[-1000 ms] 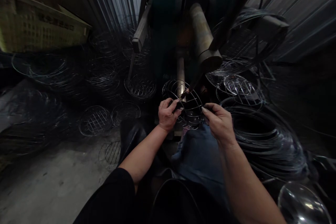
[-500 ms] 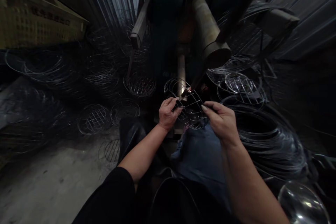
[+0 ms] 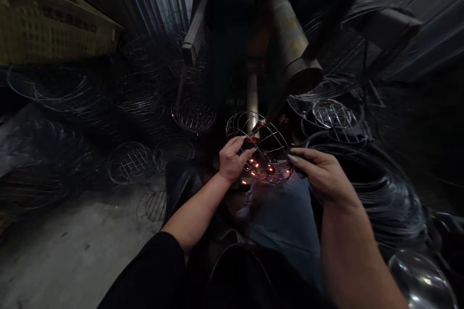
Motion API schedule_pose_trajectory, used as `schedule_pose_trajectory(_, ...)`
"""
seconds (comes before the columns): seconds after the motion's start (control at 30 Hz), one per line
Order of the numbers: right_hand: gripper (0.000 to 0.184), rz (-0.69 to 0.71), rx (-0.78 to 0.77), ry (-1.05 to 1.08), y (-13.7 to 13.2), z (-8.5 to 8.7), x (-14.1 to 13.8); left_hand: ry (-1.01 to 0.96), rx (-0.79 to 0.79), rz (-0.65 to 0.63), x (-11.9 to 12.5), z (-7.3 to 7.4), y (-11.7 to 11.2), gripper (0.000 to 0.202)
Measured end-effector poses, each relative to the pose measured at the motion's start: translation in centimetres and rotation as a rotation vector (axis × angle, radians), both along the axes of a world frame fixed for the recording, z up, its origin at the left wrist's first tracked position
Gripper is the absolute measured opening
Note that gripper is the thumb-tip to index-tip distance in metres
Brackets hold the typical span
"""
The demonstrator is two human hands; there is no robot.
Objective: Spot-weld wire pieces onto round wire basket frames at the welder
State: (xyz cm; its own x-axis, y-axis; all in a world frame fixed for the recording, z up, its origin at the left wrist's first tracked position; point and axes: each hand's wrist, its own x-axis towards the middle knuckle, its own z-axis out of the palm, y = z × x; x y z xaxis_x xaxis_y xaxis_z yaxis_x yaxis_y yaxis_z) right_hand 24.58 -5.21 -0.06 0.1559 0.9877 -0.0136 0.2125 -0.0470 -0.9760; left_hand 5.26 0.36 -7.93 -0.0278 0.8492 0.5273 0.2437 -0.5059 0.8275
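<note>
My left hand (image 3: 234, 159) pinches the near left side of a round wire rack (image 3: 278, 136), thumb and forefinger closed on it beside the electrode. My right hand (image 3: 324, 171) grips the rack's right rim between thumb and fingers. The rack tilts around the tip of the lower metal rod (image 3: 253, 94) of what looks like a spot welder. A pointed electrode (image 3: 264, 121) meets the wire from the upper right. Several orange sparks (image 3: 270, 168) glow beneath the rack, above my jeans.
The machine's thick upper cylinder (image 3: 290, 34) hangs ahead. Finished-looking wire racks (image 3: 130, 163) lie stacked at left, below a yellow crate (image 3: 61, 29). A wire coil (image 3: 391, 203) and a shiny metal bowl (image 3: 422, 280) stand at right. Another wire grid (image 3: 331, 116) lies behind the coil.
Sparks have appeared under the rack and near the left stack. My right hand has shifted right and slightly down with the rack's rim; my left hand has barely moved.
</note>
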Motion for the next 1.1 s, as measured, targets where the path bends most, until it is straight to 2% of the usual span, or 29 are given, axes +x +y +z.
schedule_pose_trajectory(0.1, 0.018, -0.071, 0.083, -0.03, 0.3, 0.4, -0.6, -0.082, -0.083, 0.006, 0.1, -0.3, 0.1, 0.029)
schedule_pose_trajectory(0.2, 0.016, -0.086, 0.15, -0.125, 1.7, 1.4, -1.8, -0.172, -0.188, 0.035, 0.2, -0.3, 0.5, 0.029)
schedule_pose_trajectory(0.33, 0.019, -0.057, 0.167, -0.195, 4.3, 2.3, -2.9, -0.218, -0.29, 0.107, 0.1, 0.4, 1.3, 0.029)
schedule_pose_trajectory(0.43, 0.017, -0.08, 0.201, -0.233, 5.5, 2.3, -3.1, -0.23, -0.313, 0.11, 0.2, 0.8, 1.6, 0.025)
schedule_pose_trajectory(0.53, 0.018, -0.073, 0.185, -0.218, 5.2, 2.3, -2.5, -0.259, -0.324, 0.076, 0.4, 0.7, 1.5, 0.023)
schedule_pose_trajectory(0.67, 0.031, 0.024, 0.027, -0.072, 3.0, 1.9, -0.6, -0.38, -0.378, 0.009, 0.7, 0.0, 1.3, 0.027)
schedule_pose_trajectory(0.73, 0.036, 0.019, -0.02, -0.025, 2.2, 1.6, 0.1, -0.391, -0.388, -0.012, 0.7, -0.2, 1.3, 0.025)
schedule_pose_trajectory(0.83, 0.029, -0.032, 0.053, -0.056, 2.3, 1.2, 0.1, -0.423, -0.408, -0.005, 0.7, -0.5, 1.4, 0.027)
schedule_pose_trajectory(0.97, 0.024, -0.072, 0.116, -0.09, 4.2, 1.4, -1.3, -0.514, -0.47, 0.028, 0.7, -0.8, 1.7, 0.033)
schedule_pose_trajectory(1.1, 0.023, -0.071, 0.118, -0.05, 4.6, 1.7, -1.5, -0.614, -0.502, -0.039, 1.0, -0.9, 1.8, 0.03)
